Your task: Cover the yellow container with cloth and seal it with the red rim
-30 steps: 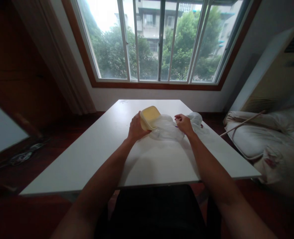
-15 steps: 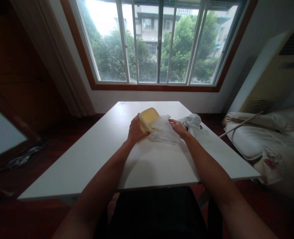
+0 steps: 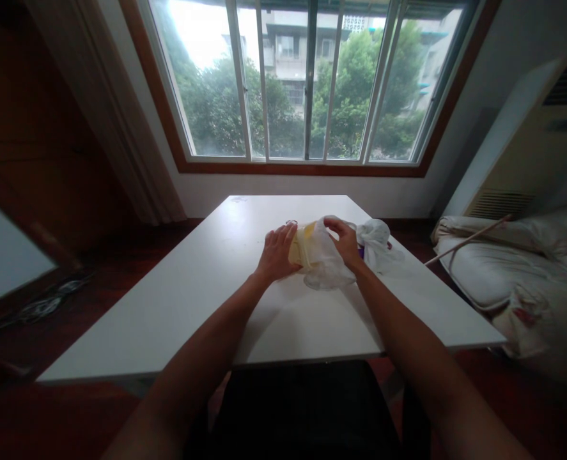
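A yellow container (image 3: 296, 253) is partly inside a thin, translucent plastic bag (image 3: 328, 259) above the middle of the white table (image 3: 178, 300). My left hand (image 3: 277, 251) holds the container's left end, with the fingers over its top and the thumb low at the near side. On the other side my right hand (image 3: 343, 239) grips the bag by its upper right part, fingers curled. The bag covers the container's right part, and its loose plastic hangs toward me.
Just right of my right hand a second, bunched white plastic bag (image 3: 376, 246) lies on the table, with something purple (image 3: 361, 252) at its left side. A thin stick (image 3: 468, 241) leans over the cushioned seat (image 3: 470, 271) at the right.
The container has moved right and slightly down, deeper into the bag. My left hand has shifted right with it, and the bag has been drawn over more of the container.
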The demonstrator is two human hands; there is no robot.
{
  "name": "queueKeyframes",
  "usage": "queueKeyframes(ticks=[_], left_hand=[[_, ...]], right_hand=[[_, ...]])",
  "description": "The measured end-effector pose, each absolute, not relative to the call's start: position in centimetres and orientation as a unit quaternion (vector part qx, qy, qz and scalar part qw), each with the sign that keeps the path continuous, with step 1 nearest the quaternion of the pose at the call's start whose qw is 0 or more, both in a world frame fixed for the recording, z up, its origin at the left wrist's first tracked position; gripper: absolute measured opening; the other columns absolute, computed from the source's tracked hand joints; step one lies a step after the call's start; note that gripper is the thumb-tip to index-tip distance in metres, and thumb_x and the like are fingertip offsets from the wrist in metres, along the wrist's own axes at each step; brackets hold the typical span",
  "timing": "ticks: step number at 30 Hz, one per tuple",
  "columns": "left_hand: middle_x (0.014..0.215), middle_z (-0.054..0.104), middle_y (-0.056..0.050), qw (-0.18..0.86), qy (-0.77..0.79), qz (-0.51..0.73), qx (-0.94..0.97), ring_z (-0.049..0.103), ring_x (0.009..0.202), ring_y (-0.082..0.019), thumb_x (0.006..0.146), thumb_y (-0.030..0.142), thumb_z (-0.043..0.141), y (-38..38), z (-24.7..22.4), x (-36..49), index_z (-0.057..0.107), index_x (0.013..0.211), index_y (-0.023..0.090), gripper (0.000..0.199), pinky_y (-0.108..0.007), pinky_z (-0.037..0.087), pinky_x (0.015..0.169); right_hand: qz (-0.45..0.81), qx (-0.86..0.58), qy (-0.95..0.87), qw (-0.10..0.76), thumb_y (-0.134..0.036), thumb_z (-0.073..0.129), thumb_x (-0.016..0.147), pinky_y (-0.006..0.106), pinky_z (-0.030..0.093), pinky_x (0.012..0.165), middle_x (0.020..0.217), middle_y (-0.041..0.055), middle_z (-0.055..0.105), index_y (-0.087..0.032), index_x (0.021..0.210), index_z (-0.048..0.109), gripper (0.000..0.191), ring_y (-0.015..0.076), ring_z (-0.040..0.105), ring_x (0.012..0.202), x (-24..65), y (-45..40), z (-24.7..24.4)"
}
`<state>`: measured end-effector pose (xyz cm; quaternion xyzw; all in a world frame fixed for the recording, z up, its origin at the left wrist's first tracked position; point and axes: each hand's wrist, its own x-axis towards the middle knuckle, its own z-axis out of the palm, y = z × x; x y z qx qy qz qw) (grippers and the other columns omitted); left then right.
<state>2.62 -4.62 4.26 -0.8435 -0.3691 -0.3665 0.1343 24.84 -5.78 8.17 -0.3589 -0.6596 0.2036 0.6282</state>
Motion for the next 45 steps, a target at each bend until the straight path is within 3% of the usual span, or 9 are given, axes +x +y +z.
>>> queueKeyframes(ticks=[8,13,16,21,26,31,36,41,45], left_hand=[[0.159,0.029,-0.019,0.147,-0.34,-0.336,-0.866,0.028,0.145,-0.04,0.068,0.053,0.076,-4.9,4.0,3.2,0.013,0.157,0.02,0.114,-0.057,0.013,0.12],[0.162,0.018,-0.024,0.148,-0.298,-0.356,-0.873,0.019,0.15,-0.039,0.074,0.055,0.07,-5.3,3.9,4.0,0.005,0.157,0.015,0.113,-0.059,0.019,0.118],[0.162,0.014,-0.024,0.143,-0.296,-0.361,-0.873,0.016,0.151,-0.038,0.079,0.053,0.066,-5.7,4.1,4.3,0.009,0.156,0.017,0.102,-0.06,0.022,0.116],[0.159,0.028,-0.018,0.138,-0.281,-0.358,-0.88,0.026,0.148,-0.036,0.08,0.049,0.067,-5.7,4.3,4.1,0.027,0.151,0.023,0.086,-0.058,0.022,0.118],[0.15,0.041,-0.02,0.096,-0.27,-0.441,-0.85,0.038,0.141,-0.037,0.067,0.059,0.078,-5.1,4.5,3.7,0.025,0.15,0.02,0.107,-0.054,0.03,0.118],[0.145,0.045,-0.019,-0.021,-0.311,-0.536,-0.784,0.047,0.133,-0.035,0.055,0.056,0.087,-4.9,4.1,3.3,0.027,0.147,0.019,0.116,-0.049,0.041,0.11],[0.13,0.056,-0.015,-0.178,-0.361,-0.587,-0.703,0.055,0.121,-0.032,0.052,0.051,0.09,-3.8,2.9,3.3,0.042,0.134,0.019,0.1,-0.051,0.045,0.104],[0.13,0.057,-0.014,-0.358,-0.343,-0.571,-0.654,0.057,0.118,-0.031,0.053,0.042,0.09,-2.1,1.8,3.1,0.044,0.133,0.024,0.094,-0.053,0.048,0.099],[0.133,0.058,-0.015,-0.405,-0.359,-0.502,-0.674,0.051,0.127,-0.036,0.055,0.039,0.088,-0.9,2.4,0.5,0.055,0.126,0.021,0.081,-0.057,0.043,0.104]], right_hand=[[0.019,-0.356,-0.729,0.584,-0.031,0.067,0.076,0.041,0.043,0.108,0.125,0.0104,0.065,-0.018,0.121,0.061,0.047,0.0253,0.058,0.12,24.4,-6.2,8.2],[-0.027,-0.348,-0.794,0.498,-0.029,0.068,0.073,0.047,0.036,0.11,0.126,0.0121,0.065,-0.019,0.121,0.063,0.05,0.0288,0.056,0.122,24.2,-5.7,7.7],[-0.032,-0.347,-0.813,0.467,-0.026,0.068,0.072,0.049,0.035,0.11,0.124,0.0122,0.066,-0.019,0.12,0.063,0.048,0.0295,0.057,0.12,24.0,-6.1,7.7],[-0.002,-0.319,-0.822,0.472,-0.027,0.068,0.075,0.046,0.04,0.106,0.12,0.0116,0.066,-0.019,0.119,0.063,0.046,0.0275,0.059,0.114,24.2,-6.5,8.2],[0.064,-0.329,-0.778,0.531,-0.044,0.071,0.079,0.046,0.038,0.112,0.134,0.0132,0.058,-0.019,0.133,0.054,0.062,0.0281,0.053,0.125,25.8,-5.6,8.0],[0.16,-0.375,-0.717,0.565,-0.064,0.064,0.081,0.048,0.037,0.113,0.142,0.016,0.053,-0.017,0.138,0.051,0.074,0.0305,0.05,0.131,27.0,-4.0,6.7],[0.229,-0.374,-0.703,0.561,-0.074,0.055,0.081,0.046,0.04,0.113,0.143,0.0159,0.053,-0.017,0.141,0.049,0.083,0.0297,0.052,0.13,26.6,-3.5,5.7],[0.239,-0.374,-0.717,0.537,-0.073,0.052,0.085,0.045,0.037,0.115,0.145,0.0148,0.052,-0.017,0.144,0.045,0.081,0.0286,0.049,0.134,26.2,-3.9,5.6],[0.244,-0.388,-0.707,0.539,-0.073,0.054,0.083,0.046,0.039,0.113,0.146,0.017,0.05,-0.015,0.144,0.045,0.084,0.0302,0.05,0.132,26.2,-3.8,5.5]])
